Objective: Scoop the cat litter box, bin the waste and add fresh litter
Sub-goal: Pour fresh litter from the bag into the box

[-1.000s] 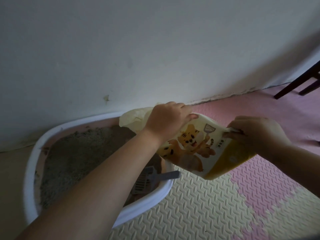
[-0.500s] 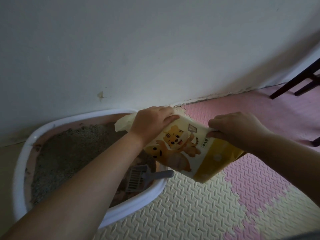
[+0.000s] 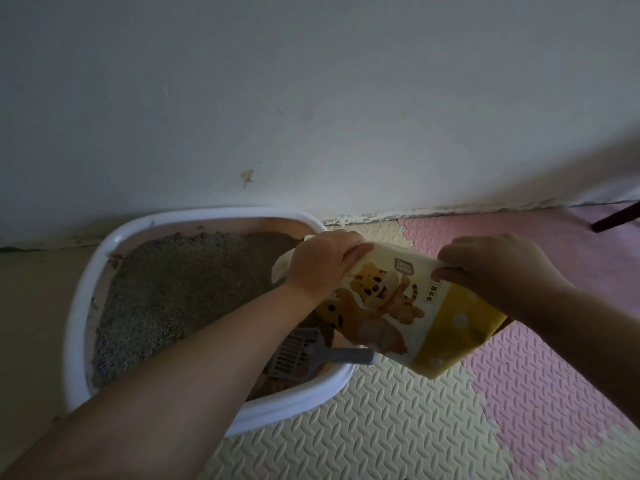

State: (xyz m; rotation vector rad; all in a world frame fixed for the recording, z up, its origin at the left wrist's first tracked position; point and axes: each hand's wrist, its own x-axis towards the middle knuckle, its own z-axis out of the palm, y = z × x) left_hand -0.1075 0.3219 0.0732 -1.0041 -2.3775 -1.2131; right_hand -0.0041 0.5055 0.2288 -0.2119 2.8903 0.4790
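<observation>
Head view, glossy bag (image 3: 446,320), grainy litter (image 3: 166,289)

Home floor corner, foam mat tiles (image 3: 398,427), litter box (image 3: 83,306) (against scuffed wall (image 3: 311,98))

Box (image 3: 79,306): on the floor at left, its far side against the wall (image 3: 311,98).
Litter (image 3: 173,289): in the box.
Scoop (image 3: 298,355): in the box's near right corner, handle lying over the rim and pointing right.
Bag (image 3: 398,306): held above the box's right edge, tilted, one end over the box.
Left hand (image 3: 322,261): grips the bag's end over the box.
Right hand (image 3: 495,268): pinches the bag's upper edge, right of the box.
Mat (image 3: 398,427): under the box's right end, spreading right and in front.
Chair leg (image 3: 616,220): far right, on the mat near the wall.
</observation>
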